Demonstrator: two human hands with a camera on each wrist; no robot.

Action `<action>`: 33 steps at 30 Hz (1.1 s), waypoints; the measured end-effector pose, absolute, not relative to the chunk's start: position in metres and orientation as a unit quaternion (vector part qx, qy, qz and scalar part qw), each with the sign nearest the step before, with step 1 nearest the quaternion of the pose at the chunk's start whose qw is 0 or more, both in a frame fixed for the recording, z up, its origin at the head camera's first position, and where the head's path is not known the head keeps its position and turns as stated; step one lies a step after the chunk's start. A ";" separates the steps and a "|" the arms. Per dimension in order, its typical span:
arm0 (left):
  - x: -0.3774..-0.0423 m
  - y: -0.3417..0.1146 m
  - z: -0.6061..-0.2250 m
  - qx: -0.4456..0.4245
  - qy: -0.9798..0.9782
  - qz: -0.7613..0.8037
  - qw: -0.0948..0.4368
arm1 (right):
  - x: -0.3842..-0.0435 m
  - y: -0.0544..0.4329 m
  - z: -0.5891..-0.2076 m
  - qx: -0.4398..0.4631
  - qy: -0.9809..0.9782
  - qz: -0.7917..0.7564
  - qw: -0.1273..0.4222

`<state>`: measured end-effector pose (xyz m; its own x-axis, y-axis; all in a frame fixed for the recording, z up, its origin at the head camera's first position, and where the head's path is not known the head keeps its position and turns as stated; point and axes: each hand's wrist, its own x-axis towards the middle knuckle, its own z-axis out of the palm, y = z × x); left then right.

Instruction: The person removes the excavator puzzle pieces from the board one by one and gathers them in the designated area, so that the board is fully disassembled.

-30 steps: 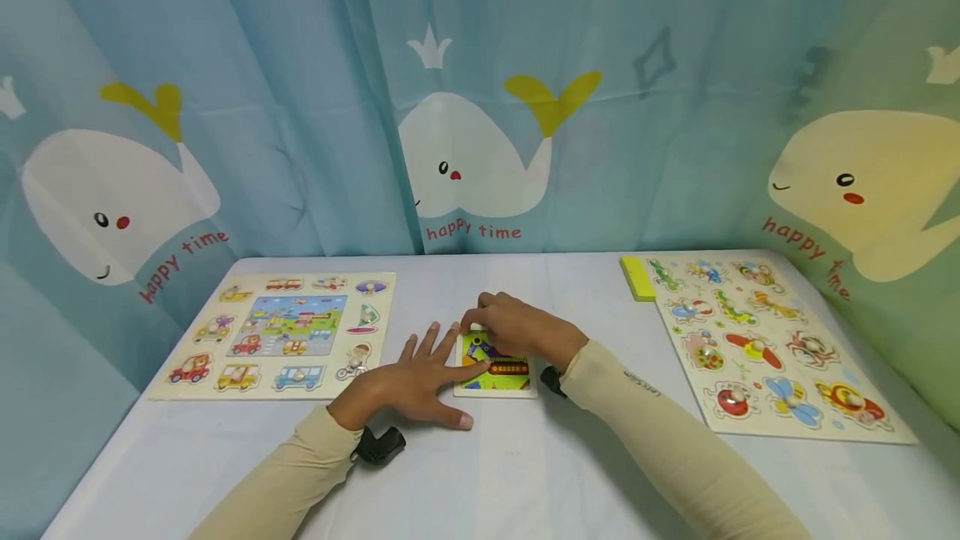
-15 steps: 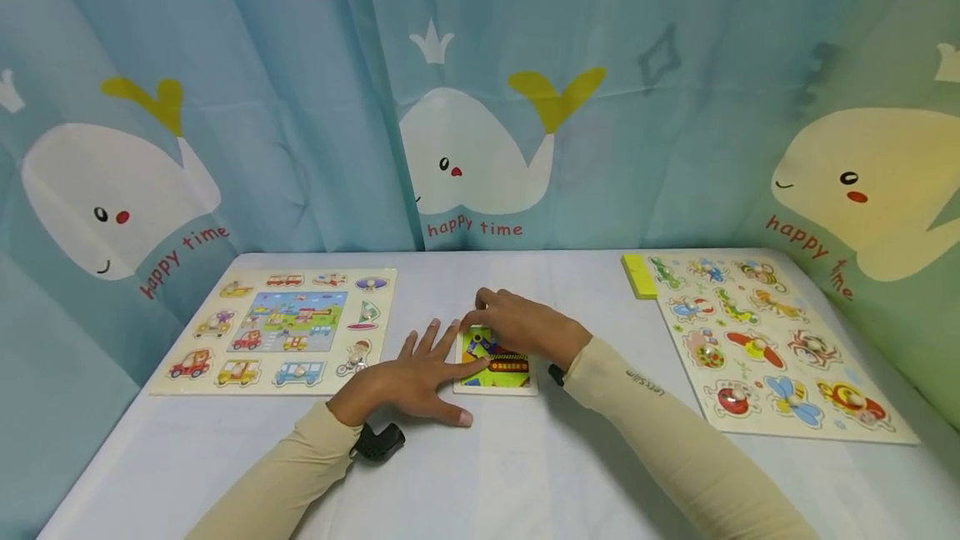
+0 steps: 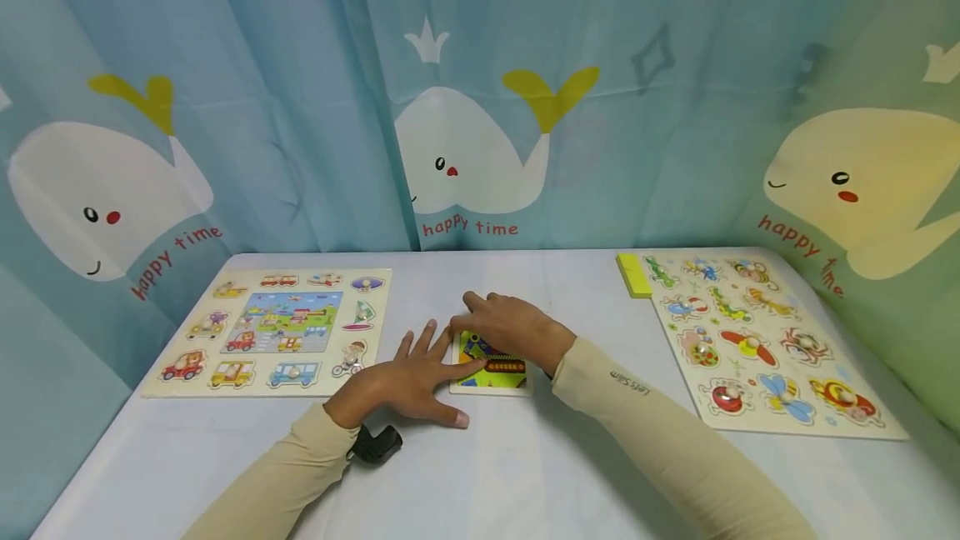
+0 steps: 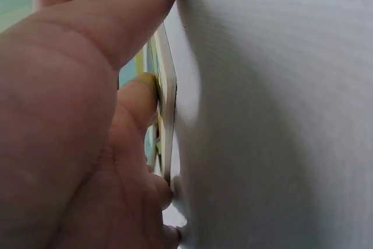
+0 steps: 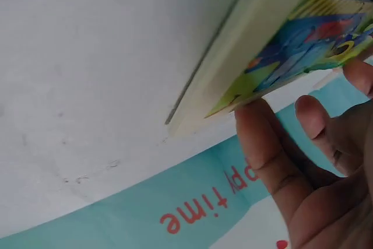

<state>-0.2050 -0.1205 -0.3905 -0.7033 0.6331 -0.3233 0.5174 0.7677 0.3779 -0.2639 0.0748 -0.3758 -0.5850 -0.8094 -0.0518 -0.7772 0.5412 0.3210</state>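
Observation:
A small square jigsaw puzzle (image 3: 504,378) with a digger picture and a pale frame lies on the white table. My left hand (image 3: 412,382) is spread flat at its left side, with the index finger resting across the picture and the thumb on the cloth. In the left wrist view the puzzle frame (image 4: 168,103) shows edge-on beyond the fingers. My right hand (image 3: 513,327) bends over the far edge of the puzzle. Up close in the right wrist view, a fingertip of the right hand (image 5: 332,155) touches the picture's far border; the other fingers bend loosely, apart from one another.
On the left lies a knobbed vehicle puzzle board (image 3: 367,373). An insect puzzle board (image 3: 697,402) is on the right, with a yellow block (image 3: 634,275) at its far left corner. A blue whale-print curtain (image 3: 337,148) hangs behind the table (image 3: 570,490).
The head view has shifted slightly. The right hand's fingers have moved a little at the puzzle's far edge; the left hand stays in place.

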 end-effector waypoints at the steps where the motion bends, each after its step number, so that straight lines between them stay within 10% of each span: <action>1: -0.205 -0.120 -0.390 0.315 0.914 0.128 0.221 | -0.264 0.075 -0.376 0.453 -0.876 -0.156 0.056; 23: -0.205 -0.121 -0.391 0.321 0.915 0.119 0.214 | -0.269 0.076 -0.375 0.380 -0.908 0.159 -0.070; 33: -0.203 -0.120 -0.390 0.322 0.914 0.127 0.213 | -0.276 0.093 -0.375 0.395 -0.874 0.280 -0.044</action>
<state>-0.2034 -0.1205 -0.3896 -0.7023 0.6421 -0.3073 0.5339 0.7606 0.3693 -0.2764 0.0934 -0.3754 -0.6837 -0.7153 0.1445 -0.6662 0.5311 -0.5236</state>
